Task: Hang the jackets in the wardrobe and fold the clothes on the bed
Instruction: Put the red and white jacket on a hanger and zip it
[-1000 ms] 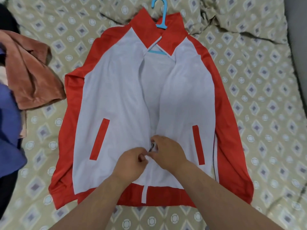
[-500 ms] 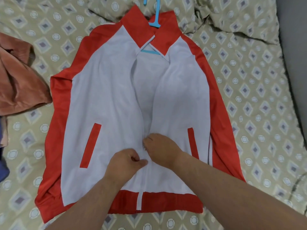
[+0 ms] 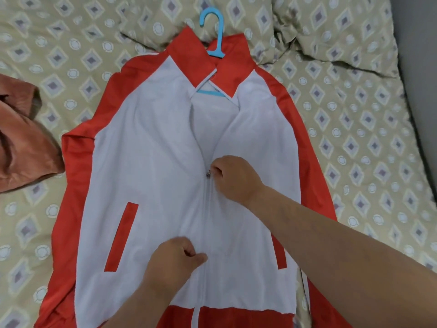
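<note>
Red-and-white jacket [image 3: 151, 176], blue hanger [image 3: 218, 31]

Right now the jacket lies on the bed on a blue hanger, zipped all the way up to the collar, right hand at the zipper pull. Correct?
Not quite. In the head view the zipper pull sits about mid-chest, and the front gapes open above it to the collar. The rest holds: jacket on the bed, blue hanger, right hand pinching the pull.

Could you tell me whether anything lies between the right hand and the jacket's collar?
Nothing visible does: from the right hand, pinching the zipper pull, the jacket's open edges run bare to the collar.
</note>
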